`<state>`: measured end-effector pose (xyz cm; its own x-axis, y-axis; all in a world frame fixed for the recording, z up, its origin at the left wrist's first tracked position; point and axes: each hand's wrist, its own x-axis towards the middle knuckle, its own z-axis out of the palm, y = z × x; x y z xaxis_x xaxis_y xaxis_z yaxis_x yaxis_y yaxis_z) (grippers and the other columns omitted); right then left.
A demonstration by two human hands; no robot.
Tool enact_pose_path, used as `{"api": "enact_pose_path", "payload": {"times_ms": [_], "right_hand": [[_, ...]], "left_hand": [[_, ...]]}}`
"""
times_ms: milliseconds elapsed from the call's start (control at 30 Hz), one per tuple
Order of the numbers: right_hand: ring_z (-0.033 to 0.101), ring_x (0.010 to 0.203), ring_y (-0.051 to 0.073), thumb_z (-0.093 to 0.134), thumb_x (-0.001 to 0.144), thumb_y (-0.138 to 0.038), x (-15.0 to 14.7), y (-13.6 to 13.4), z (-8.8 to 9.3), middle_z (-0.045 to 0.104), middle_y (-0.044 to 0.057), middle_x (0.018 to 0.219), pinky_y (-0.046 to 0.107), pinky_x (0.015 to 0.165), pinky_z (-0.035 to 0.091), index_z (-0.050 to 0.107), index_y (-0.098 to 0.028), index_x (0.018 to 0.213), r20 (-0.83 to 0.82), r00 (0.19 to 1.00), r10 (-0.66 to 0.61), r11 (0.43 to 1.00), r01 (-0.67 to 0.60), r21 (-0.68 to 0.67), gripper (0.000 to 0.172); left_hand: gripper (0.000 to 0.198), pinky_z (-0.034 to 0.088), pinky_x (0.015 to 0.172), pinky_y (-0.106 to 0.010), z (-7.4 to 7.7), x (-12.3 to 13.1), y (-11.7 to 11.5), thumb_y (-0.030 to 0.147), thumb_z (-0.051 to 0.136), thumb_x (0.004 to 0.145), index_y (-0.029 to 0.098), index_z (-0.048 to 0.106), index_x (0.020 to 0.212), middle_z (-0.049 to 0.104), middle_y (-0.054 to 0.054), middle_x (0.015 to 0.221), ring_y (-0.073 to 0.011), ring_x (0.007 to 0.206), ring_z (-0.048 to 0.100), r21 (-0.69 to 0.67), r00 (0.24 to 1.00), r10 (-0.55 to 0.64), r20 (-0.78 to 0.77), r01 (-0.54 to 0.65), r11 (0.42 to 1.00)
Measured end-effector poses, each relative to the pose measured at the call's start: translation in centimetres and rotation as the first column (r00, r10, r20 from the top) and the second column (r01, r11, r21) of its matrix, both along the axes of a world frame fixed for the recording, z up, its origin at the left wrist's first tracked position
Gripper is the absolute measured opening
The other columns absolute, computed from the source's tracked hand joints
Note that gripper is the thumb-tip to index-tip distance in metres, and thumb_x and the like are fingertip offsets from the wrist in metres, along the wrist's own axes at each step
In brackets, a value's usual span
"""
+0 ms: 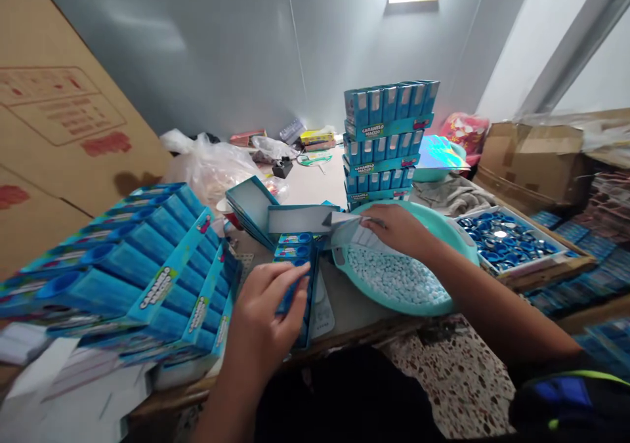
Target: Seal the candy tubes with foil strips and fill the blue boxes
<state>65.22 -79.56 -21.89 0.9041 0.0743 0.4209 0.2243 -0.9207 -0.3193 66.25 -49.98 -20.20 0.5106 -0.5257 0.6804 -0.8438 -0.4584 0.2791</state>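
Observation:
My right hand [394, 226] grips a folded paper scoop [361, 236] above a turquoise basin [467, 259] of small pale blue candies [396, 275]. The scoop's narrow end points left, toward an open display box [308, 325] holding small blue candy boxes [293, 251]. Over the near part of that display box, my left hand [268, 318] has its fingers curled, with thumb and fingertips around a small blue box; the hand partly hides it. An open, pale-lined box lid [300, 220] stands at the display box's far end.
Filled display boxes [167, 285] lean in a stack at left; another stack [386, 138] rises behind the basin. A white tray of blue caps [506, 236] sits at right. Plastic bags [209, 167] lie toward the wall, and a large carton [73, 115] stands at far left.

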Motion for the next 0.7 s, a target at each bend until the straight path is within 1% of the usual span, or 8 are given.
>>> {"api": "enact_pose_path", "payload": {"times_ms": [67, 133, 167, 233, 333, 433, 567, 700], "right_hand": [[0.066, 0.089, 0.021, 0.052, 0.098, -0.02, -0.9, 1.6, 2.1, 0.073, 0.006, 0.098, 0.032, 0.081, 0.044, 0.073, -0.022, 0.104, 0.089, 0.991, 0.097, 0.995, -0.095, -0.033, 0.022], [0.063, 0.081, 0.018, 0.053, 0.097, -0.017, -1.5, 3.2, 4.4, 0.072, 0.004, 0.092, 0.032, 0.078, 0.042, 0.074, -0.023, 0.101, 0.095, 0.974, 0.206, 0.976, -0.198, -0.094, 0.022], [0.062, 0.078, 0.016, 0.052, 0.097, -0.017, -1.5, 3.9, 5.3, 0.071, 0.003, 0.089, 0.031, 0.075, 0.042, 0.074, -0.023, 0.1, 0.078, 0.962, 0.263, 0.96, -0.253, -0.122, 0.022], [0.059, 0.073, 0.015, 0.05, 0.1, -0.02, -1.3, 5.1, 6.3, 0.068, 0.002, 0.083, 0.029, 0.071, 0.041, 0.073, -0.022, 0.098, 0.048, 0.933, 0.357, 0.925, -0.346, -0.158, 0.023], [0.058, 0.072, 0.014, 0.045, 0.103, -0.025, -0.4, 5.9, 5.7, 0.065, 0.001, 0.08, 0.028, 0.069, 0.042, 0.073, -0.021, 0.1, 0.073, 0.912, 0.404, 0.909, -0.391, -0.143, 0.029], [0.058, 0.073, 0.015, 0.043, 0.104, -0.025, 0.4, 6.0, 3.9, 0.067, 0.003, 0.083, 0.028, 0.07, 0.044, 0.073, -0.02, 0.102, 0.142, 0.902, 0.407, 0.912, -0.392, -0.119, 0.031], [0.058, 0.07, 0.017, 0.043, 0.102, -0.021, 0.4, 5.8, 2.5, 0.069, 0.004, 0.081, 0.032, 0.07, 0.044, 0.072, -0.019, 0.102, 0.244, 0.872, 0.425, 0.903, -0.388, -0.184, 0.029], [0.059, 0.068, 0.017, 0.045, 0.101, -0.019, 0.2, 5.6, 2.3, 0.07, 0.004, 0.079, 0.033, 0.073, 0.044, 0.071, -0.018, 0.103, 0.269, 0.88, 0.392, 0.914, -0.34, -0.221, 0.026]], "left_hand": [[0.034, 0.048, 0.1, -0.041, 1.5, 0.1, -1.4, 0.025, 0.061, 0.091, 0.02, 0.066, 0.125, 0.069, -0.011, 0.117, -0.0272, 0.113, 0.062, 0.076, 0.988, 0.016, 0.151, -0.028, 0.997], [0.044, 0.043, 0.106, -0.049, 3.0, 0.5, -2.5, 0.029, 0.06, 0.092, 0.018, 0.06, 0.135, 0.065, -0.015, 0.13, -0.0325, 0.123, 0.057, 0.145, 0.972, 0.047, 0.231, -0.082, 0.986], [0.044, 0.041, 0.107, -0.052, 3.6, 0.8, -2.9, 0.03, 0.058, 0.094, 0.018, 0.059, 0.136, 0.066, -0.014, 0.13, -0.0329, 0.122, 0.058, 0.182, 0.97, 0.046, 0.241, -0.091, 0.979], [0.037, 0.042, 0.107, -0.051, 4.1, 1.7, -3.1, 0.03, 0.053, 0.096, 0.022, 0.064, 0.131, 0.072, -0.011, 0.118, -0.0293, 0.109, 0.065, 0.239, 0.974, 0.01, 0.227, -0.065, 0.969], [0.03, 0.049, 0.095, -0.04, 3.5, 2.9, -2.6, 0.028, 0.054, 0.097, 0.024, 0.071, 0.121, 0.077, -0.006, 0.102, -0.0233, 0.092, 0.07, 0.23, 0.973, -0.026, 0.23, -0.029, 0.973], [0.026, 0.052, 0.085, -0.034, 2.1, 3.3, -2.1, 0.025, 0.058, 0.095, 0.023, 0.072, 0.117, 0.077, -0.006, 0.105, -0.0224, 0.093, 0.071, 0.2, 0.96, -0.011, 0.281, -0.048, 0.979], [0.024, 0.054, 0.087, -0.031, 0.9, 3.1, -2.4, 0.016, 0.063, 0.092, 0.022, 0.072, 0.114, 0.077, -0.005, 0.105, -0.0201, 0.094, 0.072, 0.133, 0.935, -0.039, 0.354, -0.009, 0.991], [0.024, 0.055, 0.089, -0.031, 0.4, 3.0, -2.8, 0.012, 0.067, 0.088, 0.02, 0.071, 0.111, 0.076, -0.006, 0.106, -0.0201, 0.098, 0.071, 0.073, 0.954, -0.046, 0.295, 0.026, 0.997]]}}
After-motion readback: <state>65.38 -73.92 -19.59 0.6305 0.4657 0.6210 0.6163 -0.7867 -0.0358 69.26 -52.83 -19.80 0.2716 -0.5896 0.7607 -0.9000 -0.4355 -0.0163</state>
